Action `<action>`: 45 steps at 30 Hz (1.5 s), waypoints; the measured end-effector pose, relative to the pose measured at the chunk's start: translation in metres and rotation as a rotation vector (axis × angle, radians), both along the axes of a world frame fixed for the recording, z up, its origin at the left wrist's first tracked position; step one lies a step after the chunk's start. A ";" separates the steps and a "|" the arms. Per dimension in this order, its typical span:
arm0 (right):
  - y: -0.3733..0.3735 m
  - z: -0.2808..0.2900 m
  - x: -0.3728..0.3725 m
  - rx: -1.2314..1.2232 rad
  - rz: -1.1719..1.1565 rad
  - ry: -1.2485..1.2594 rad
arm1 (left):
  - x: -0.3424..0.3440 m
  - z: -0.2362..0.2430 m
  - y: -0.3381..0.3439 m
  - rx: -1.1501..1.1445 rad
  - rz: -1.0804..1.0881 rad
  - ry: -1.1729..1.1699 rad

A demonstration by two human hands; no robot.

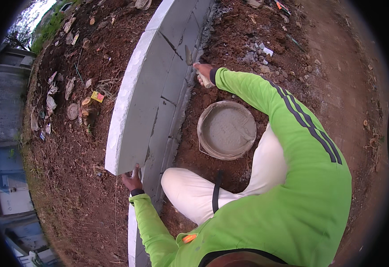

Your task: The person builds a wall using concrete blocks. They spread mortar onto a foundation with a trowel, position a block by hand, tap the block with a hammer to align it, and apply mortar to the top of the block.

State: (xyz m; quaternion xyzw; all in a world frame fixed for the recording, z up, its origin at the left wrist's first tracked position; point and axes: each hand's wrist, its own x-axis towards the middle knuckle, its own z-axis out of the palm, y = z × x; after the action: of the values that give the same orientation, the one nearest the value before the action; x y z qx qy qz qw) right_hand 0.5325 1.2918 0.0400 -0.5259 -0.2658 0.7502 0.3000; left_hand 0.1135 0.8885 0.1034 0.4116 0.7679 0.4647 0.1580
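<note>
My right hand (204, 74) is closed round the pale handle of a pointed trowel (188, 56). The trowel's grey blade is beside the near face of a wall of light grey blocks (161, 115), close to a joint between blocks. At the lower end of the top block (134, 133), my left hand (132, 179) rests against the block, thumb stretched up and apart from the other fingers, which are partly hidden. Between the wall and my bent leg stands a round bucket (200, 141) with wet grey mortar (225, 129) in it.
The wall curves up the view between two stretches of reddish soil (88, 191). Litter and a yellow-red wrapper (97, 96) lie on its left side. Stones and a white scrap (267, 50) are beyond the bucket. A dirt path (336, 89) runs along the right.
</note>
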 end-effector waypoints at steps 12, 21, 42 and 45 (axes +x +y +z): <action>-0.021 -0.016 -0.102 -0.032 -0.102 0.124 | 0.008 0.018 -0.010 -0.091 0.022 0.052; -0.023 0.066 -0.082 0.256 -0.107 -0.037 | 0.023 0.023 0.008 -0.090 -0.014 0.055; -0.023 0.025 -0.017 0.085 -0.164 0.469 | 0.172 0.085 0.053 -0.425 -0.127 0.311; -0.029 0.019 -0.020 0.048 -0.204 0.424 | 0.206 0.139 0.144 -0.029 -0.317 0.737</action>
State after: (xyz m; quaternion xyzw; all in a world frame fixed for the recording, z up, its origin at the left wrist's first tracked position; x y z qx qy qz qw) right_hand 0.5122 1.2628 0.0587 -0.3732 -0.1601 0.8031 0.4360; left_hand 0.3199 1.0322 0.2423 0.6617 0.7067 0.2449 -0.0523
